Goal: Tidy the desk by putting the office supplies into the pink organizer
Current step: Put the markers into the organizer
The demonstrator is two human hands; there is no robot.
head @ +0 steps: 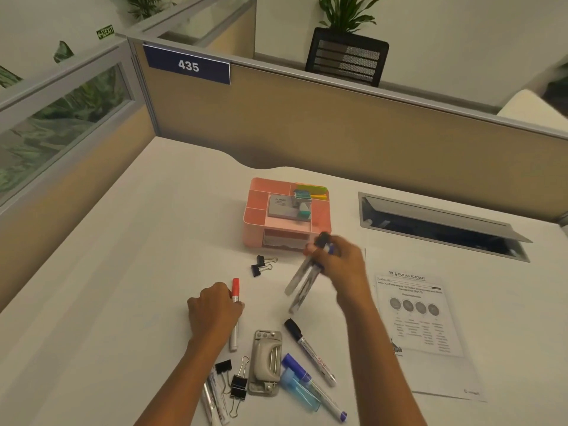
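Nearest, loose supplies crowd the front of the worktop (92, 272): binder clips (238, 385), a grey hole punch (266, 362), a black-capped marker (309, 350) and a blue-capped marker (313, 387). Just beyond them the left hand (213, 307) is curled around a red-capped marker (235, 302) that lies on the surface. Further on, the right hand (339, 265) grips what look like two markers (302, 285), blurred, tips slanting down, just in front of the pink organizer (255, 216). The organizer's middle compartments already hold a small box (281, 206) and sticky tabs (310, 192). Risk, as I judge it: the bundled pair could slip or splay and catch the organizer's rim, since two round barrels roll against each other in one grip.
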